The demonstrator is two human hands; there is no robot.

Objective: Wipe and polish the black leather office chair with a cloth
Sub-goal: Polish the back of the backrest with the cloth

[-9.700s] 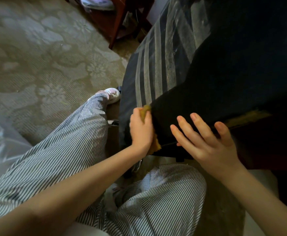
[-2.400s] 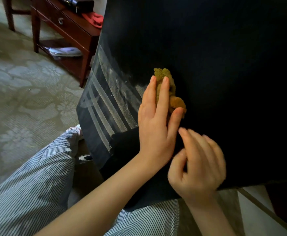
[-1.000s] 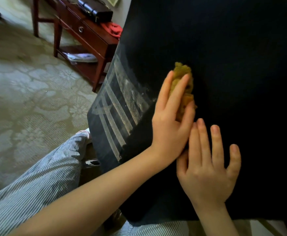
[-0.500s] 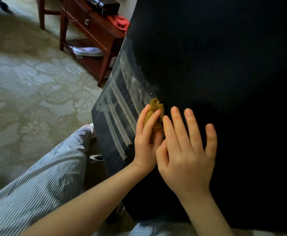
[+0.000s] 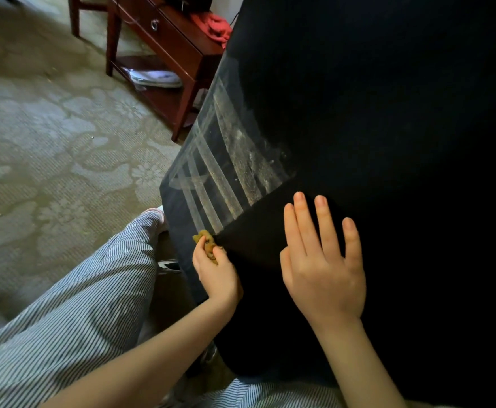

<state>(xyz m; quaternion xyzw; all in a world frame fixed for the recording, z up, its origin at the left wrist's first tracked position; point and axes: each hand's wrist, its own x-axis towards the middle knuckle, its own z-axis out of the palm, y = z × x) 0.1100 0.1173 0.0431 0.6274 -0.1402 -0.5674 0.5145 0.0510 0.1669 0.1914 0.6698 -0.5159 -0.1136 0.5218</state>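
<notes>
The black leather chair fills the right half of the view, its back facing me. Light falls in pale stripes on its left side. My left hand is closed on a small mustard-yellow cloth and presses it against the chair's lower left edge. My right hand lies flat on the chair back to the right of it, fingers spread and pointing up, holding nothing.
A dark red wooden side table with a drawer stands at the top, a red cloth on it and papers on its lower shelf. Patterned beige carpet covers the left. My striped trouser legs are below.
My left hand has slid the cloth down and to the left, from the middle of the chair back to its lower left edge. My right hand stays flat on the chair.
</notes>
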